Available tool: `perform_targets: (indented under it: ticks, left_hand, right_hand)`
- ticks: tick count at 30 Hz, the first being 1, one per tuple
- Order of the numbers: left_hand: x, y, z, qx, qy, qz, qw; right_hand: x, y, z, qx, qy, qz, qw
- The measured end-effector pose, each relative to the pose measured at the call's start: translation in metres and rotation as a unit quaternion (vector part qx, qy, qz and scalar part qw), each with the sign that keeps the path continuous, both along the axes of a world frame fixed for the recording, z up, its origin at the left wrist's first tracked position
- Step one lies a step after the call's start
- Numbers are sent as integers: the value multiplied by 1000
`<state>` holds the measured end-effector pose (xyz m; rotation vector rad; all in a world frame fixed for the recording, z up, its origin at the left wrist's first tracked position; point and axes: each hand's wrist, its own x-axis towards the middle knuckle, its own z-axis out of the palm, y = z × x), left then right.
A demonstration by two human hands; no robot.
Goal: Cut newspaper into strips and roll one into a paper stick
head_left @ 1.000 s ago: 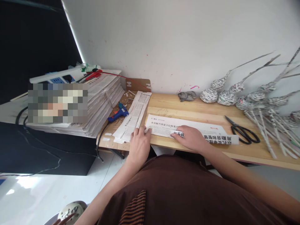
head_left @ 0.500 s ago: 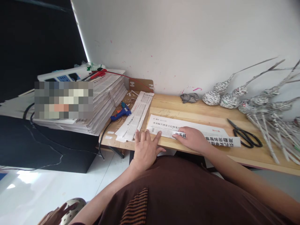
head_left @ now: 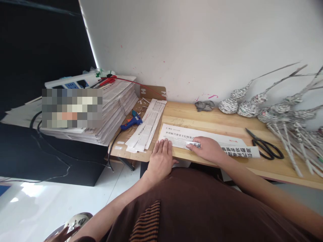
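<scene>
A long newspaper strip (head_left: 246,152) with large black characters lies along the front of the wooden table, over another newspaper strip (head_left: 183,131). My right hand (head_left: 209,149) has its thumb and fingers closed on the upper strip, covering its middle. At the left end of the paper, my left hand (head_left: 161,160) rests flat with fingers stretched out side by side, covering the lower strip's near corner. Black-handled scissors (head_left: 263,144) lie partly opened to the right of the strips.
A blue glue gun (head_left: 131,121) and a pile of cut newspaper strips (head_left: 147,126) lie on cardboard at left. Beyond stands a tall newspaper stack (head_left: 118,104) with a power strip (head_left: 72,82). Woven paper gourds (head_left: 248,108), rolled paper sticks (head_left: 289,148) and a grey cloth (head_left: 204,105) are along the back and right.
My left hand has shifted slightly right, and its spread fingers have come together on the paper's left end. My right hand keeps its hold in about the same place.
</scene>
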<state>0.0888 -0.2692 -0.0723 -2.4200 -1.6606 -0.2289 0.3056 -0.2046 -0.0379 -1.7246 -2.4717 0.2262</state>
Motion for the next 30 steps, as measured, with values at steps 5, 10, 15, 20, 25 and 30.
perform_targets:
  ticks: [5, 10, 15, 20, 25, 30]
  left_hand:
    - [0, -2, 3, 14, 21, -8, 1000]
    - [3, -3, 8, -2, 48, -7, 999]
    - [8, -4, 10, -25, 59, 9, 998]
    - [9, -4, 6, -21, 54, 7, 998]
    - [9, -3, 4, -19, 56, 8, 998]
    - [8, -4, 4, -12, 55, 8, 998]
  right_hand:
    - [0, -1, 1, -7, 1, -12, 1000]
    - [-1, -1, 2, -5, 7, -12, 1000]
    - [-3, -2, 5, -16, 9, -18, 1000]
    - [-4, -2, 7, -22, 8, -21, 1000]
    - [-4, -2, 7, -23, -1, -24, 999]
    - [-4, -2, 6, -20, -3, -27, 999]
